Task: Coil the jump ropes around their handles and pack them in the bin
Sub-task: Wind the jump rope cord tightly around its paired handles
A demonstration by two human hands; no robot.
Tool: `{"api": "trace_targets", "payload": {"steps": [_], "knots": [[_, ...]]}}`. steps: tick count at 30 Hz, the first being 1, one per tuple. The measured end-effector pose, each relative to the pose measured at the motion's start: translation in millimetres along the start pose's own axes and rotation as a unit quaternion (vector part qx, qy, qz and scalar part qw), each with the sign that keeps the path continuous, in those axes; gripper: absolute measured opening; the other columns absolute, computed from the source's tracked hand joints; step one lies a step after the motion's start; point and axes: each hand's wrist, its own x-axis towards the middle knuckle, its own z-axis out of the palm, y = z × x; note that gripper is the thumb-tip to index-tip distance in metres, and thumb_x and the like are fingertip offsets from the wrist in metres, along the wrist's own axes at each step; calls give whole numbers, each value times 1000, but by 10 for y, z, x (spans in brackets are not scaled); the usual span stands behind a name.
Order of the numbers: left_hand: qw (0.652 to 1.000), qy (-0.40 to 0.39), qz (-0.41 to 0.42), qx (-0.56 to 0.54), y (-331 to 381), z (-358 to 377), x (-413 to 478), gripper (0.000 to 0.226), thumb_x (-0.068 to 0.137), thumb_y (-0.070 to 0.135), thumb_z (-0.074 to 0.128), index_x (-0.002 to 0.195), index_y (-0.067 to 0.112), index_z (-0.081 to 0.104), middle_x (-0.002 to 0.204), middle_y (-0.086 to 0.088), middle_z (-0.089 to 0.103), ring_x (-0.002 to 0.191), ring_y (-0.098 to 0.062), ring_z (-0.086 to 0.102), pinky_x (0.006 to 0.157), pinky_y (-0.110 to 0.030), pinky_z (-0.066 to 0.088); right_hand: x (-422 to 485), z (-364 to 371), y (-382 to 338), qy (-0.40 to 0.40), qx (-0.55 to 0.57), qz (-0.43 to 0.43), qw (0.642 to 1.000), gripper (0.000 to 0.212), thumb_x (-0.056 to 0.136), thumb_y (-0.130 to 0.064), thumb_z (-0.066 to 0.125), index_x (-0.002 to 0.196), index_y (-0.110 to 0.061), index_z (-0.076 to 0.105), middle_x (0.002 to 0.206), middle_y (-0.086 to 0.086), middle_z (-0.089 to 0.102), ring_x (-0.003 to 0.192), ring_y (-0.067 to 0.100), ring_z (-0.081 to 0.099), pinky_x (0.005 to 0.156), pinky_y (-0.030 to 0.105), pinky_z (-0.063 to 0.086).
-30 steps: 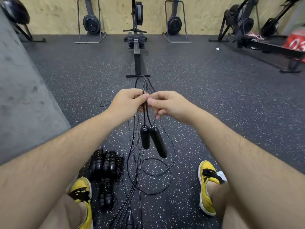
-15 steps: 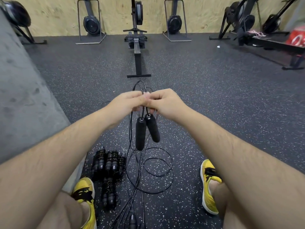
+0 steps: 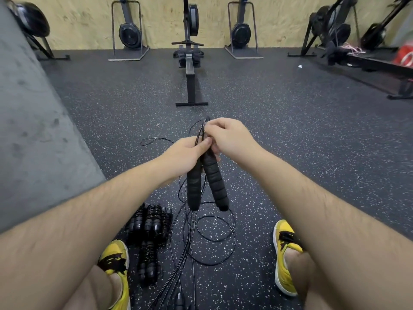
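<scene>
Two black foam jump rope handles (image 3: 207,182) hang side by side in front of me, tops together, bottoms apart. My left hand (image 3: 185,153) grips their upper ends. My right hand (image 3: 230,137) pinches the thin black rope (image 3: 202,130) just above the handles, where it loops upward. The rest of this rope (image 3: 214,240) trails down in loose loops on the speckled floor between my feet. Several coiled jump ropes (image 3: 149,229) lie in a pile by my left foot. No bin is in view.
A grey concrete block (image 3: 33,135) rises on my left. A rowing machine (image 3: 190,70) stands straight ahead, more machines line the plywood wall. Another rope handle (image 3: 178,300) lies at the bottom edge. My yellow shoes (image 3: 286,253) flank the ropes.
The handles have come closer to me and hang lower. My right hand has slid up along the rope above the handles, while my left hand now holds the handle tops.
</scene>
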Motion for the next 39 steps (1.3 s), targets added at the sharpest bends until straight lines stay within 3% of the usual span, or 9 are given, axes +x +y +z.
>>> {"api": "trace_targets", "payload": {"steps": [5,9,17,20,22,24,29,33,39], "knots": [[994,85,-25,-61,113,-84,93,34,103,40,50,88,20,74,87,-3,73,81,-20,64,88,-40,51,-228,39,72,-48,-246,-20,968,95,69,-56,72,147,-19,34,133,0,49,124,21,50,106,45,43],[981,110,-45,-153,227,-89,138,34,108,32,44,97,13,70,88,-6,73,84,-21,67,93,-44,54,-447,256,197,-19,-441,-42,896,137,62,-70,77,157,-15,-4,148,6,31,134,30,36,106,49,37],[973,104,-97,-181,308,-81,63,41,106,45,43,110,12,66,115,-11,73,105,-23,71,100,-49,54,-331,164,182,47,-436,-56,897,51,73,-30,70,110,-19,37,110,3,56,99,31,63,69,35,41],[983,73,-122,117,470,-251,-117,60,101,61,38,96,10,69,91,-10,76,84,-26,74,76,-42,62,-276,-20,119,40,-462,-73,883,44,73,-29,68,100,-22,33,103,1,58,93,31,64,67,34,40],[898,129,-60,416,509,-416,-233,53,98,61,43,83,13,62,79,-2,70,73,-24,67,64,-34,53,-244,-117,101,34,-477,-92,873,41,74,-29,66,98,-22,33,101,1,58,91,31,63,67,34,40],[863,139,46,483,513,-533,-313,29,93,46,58,98,17,56,96,0,63,87,-23,61,74,-37,49,-227,-178,91,21,-489,-104,866,39,74,-29,64,98,-23,34,101,0,58,90,30,63,67,34,39],[785,13,202,586,360,-469,-243,104,69,51,79,152,9,32,149,-8,39,136,-28,36,111,-44,34,-253,-118,6,-16,-524,-162,836,42,73,-29,66,100,-24,35,105,-1,61,94,30,64,66,33,37],[767,24,208,607,333,-264,-142,50,70,38,73,106,17,46,102,1,55,100,-26,56,71,-33,36,-286,16,-25,-56,-511,-195,835,42,73,-31,66,103,-22,38,102,-1,58,94,28,63,65,32,37],[790,58,182,582,401,-383,-79,38,76,29,66,107,13,51,104,-5,57,96,-30,56,74,-39,45,-205,-65,-14,56,-498,-168,849,45,75,-31,66,113,-18,46,113,2,52,103,29,51,78,40,43]]}}
